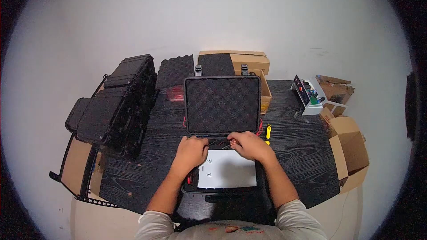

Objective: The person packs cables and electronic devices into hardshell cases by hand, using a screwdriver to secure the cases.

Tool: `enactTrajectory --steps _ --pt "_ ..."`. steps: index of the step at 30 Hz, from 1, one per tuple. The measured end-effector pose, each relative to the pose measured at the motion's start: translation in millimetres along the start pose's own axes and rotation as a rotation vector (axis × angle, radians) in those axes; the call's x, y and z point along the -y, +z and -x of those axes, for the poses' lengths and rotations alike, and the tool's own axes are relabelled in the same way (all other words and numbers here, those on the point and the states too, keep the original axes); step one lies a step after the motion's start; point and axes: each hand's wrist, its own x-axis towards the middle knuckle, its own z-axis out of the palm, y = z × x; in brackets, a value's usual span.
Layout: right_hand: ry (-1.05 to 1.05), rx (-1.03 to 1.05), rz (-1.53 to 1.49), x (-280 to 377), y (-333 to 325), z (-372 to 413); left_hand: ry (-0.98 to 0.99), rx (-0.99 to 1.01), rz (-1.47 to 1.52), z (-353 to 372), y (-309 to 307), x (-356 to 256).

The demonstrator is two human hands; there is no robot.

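In front of me stands an opened black hard case point(222, 77), its raised lid lined with dark egg-crate foam point(222, 106). A white metal panel point(229, 171) with small screws at its left lies in the case's lower half. My left hand point(192, 150) is at the back left corner of the panel near the hinge, fingers curled; what they may grip is hidden. Near the hinge on the right, my right hand point(250, 146) has its fingers closed on thin wires point(232, 142), with a reddish bit between the fingertips.
Stacked black hard cases point(111, 102) stand at the left. A yellow-and-black screwdriver point(268, 132) lies right of the lid. Farther right are a white device with an exposed circuit board point(313, 98) and an open cardboard box point(349, 151). Foam sheets point(175, 72) lie behind.
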Motion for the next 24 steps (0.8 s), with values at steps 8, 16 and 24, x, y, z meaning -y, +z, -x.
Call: enactTrajectory --steps 8,16,24 --pt "0.001 -0.061 0.218 0 4 -1 -0.038 0.120 0.000 -1 -9 -4" --pt "0.122 -0.095 0.229 5 9 4 0.061 0.123 0.079 0 -5 1" --pt "0.167 -0.053 0.272 13 8 5 0.052 0.116 0.105 -2 -4 -1"
